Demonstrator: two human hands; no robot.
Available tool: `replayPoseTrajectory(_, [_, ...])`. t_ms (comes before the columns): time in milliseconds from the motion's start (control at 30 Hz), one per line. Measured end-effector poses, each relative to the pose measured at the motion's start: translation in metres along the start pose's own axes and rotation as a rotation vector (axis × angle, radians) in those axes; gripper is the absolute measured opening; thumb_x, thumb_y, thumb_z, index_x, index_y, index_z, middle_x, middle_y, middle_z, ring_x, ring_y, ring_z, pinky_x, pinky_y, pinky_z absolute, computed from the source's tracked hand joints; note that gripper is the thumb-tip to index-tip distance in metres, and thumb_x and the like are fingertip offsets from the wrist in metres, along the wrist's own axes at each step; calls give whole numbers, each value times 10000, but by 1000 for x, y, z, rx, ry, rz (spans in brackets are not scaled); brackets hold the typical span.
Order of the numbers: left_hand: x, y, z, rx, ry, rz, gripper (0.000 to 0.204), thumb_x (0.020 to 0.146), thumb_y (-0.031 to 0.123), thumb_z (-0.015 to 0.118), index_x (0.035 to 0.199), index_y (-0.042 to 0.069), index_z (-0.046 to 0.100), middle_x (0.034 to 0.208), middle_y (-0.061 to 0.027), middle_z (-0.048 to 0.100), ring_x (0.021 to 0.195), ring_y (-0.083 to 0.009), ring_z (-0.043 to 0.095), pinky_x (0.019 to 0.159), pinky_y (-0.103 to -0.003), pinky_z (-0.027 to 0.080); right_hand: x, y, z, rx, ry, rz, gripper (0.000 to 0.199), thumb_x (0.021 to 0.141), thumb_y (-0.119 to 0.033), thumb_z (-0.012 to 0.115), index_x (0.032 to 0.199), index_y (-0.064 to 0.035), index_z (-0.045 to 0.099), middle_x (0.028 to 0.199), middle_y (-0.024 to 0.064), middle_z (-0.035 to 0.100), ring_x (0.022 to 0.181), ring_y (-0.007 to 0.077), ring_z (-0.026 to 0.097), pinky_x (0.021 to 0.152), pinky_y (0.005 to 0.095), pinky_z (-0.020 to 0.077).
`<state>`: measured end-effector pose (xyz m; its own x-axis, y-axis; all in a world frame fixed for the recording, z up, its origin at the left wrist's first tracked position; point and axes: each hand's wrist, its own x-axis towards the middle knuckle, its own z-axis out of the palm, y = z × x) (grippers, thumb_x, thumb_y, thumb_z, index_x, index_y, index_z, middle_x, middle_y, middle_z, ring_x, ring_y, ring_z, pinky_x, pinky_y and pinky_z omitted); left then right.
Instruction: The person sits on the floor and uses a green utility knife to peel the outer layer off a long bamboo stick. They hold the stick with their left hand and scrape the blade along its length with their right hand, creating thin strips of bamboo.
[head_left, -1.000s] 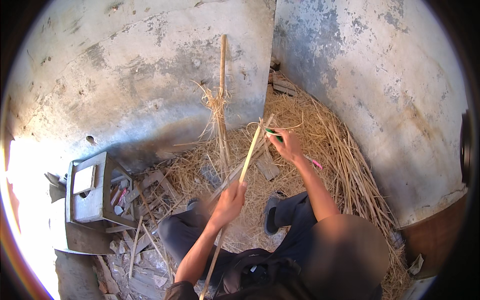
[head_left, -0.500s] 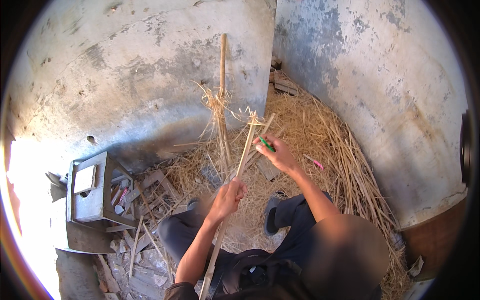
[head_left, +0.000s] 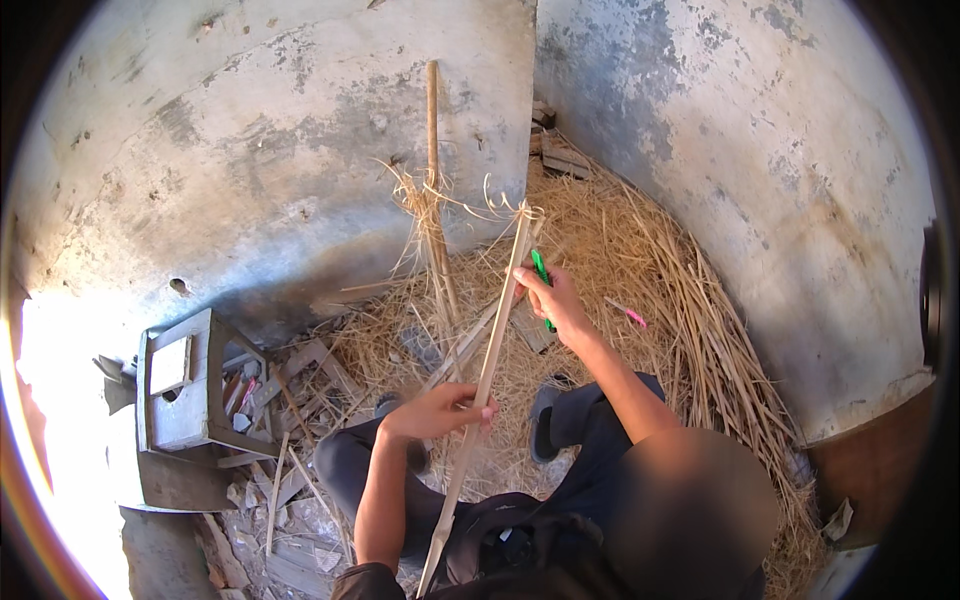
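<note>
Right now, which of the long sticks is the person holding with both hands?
The pale split cane slanting up from the lap. The left hand grips its middle and the right hand its upper part. The other stick leans untouched against the wall.

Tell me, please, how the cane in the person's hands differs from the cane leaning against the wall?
The held cane slants from the lap toward the straw, gripped by the left hand and touched by the right hand; the wall cane stands nearly upright, untouched. The held one looks paler. Both are long, thin and straw-coloured.
</note>
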<state>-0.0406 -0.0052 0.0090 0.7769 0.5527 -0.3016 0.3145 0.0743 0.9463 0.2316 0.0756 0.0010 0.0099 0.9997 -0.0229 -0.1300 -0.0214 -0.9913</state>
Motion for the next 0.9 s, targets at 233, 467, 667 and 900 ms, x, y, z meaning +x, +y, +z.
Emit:
replayPoseTrajectory(233, [14, -3, 10, -371, 390, 199, 358, 1154, 258, 487, 1359, -5, 620, 813, 16, 554, 705, -94, 599, 650, -250, 522, -3, -11, 0, -210, -103, -223, 344, 1104, -368, 547, 1234, -81, 687, 790, 6, 633, 552, 55, 446, 519, 253, 365])
replayPoseTrajectory(467, [17, 2, 14, -532, 490, 213, 360, 1180, 320, 389, 1221, 15, 576, 765, 39, 425, 578, -78, 456, 555, -232, 434, -20, -15, 11, -728, -312, -505, 349, 1057, -396, 548, 1173, -84, 656, 784, 79, 656, 702, 240, 663, 692, 395, 516])
replayPoseTrajectory(667, [17, -8, 9, -738, 453, 202, 357, 1170, 375, 374, 987, 98, 504, 688, 31, 377, 530, -105, 380, 527, -259, 350, -27, -8, 25, -863, -372, -566, 352, 1027, -350, 611, 1178, -40, 681, 934, 145, 748, 784, 329, 739, 695, 426, 573])
replayPoseTrajectory(900, [19, -14, 8, -831, 406, 223, 374, 1172, 401, 347, 938, 130, 453, 662, 39, 364, 504, -85, 339, 465, -249, 287, -28, 4, 30, -906, -341, -659, 380, 1011, -364, 638, 1137, -13, 711, 1004, 170, 770, 820, 351, 756, 708, 429, 594])
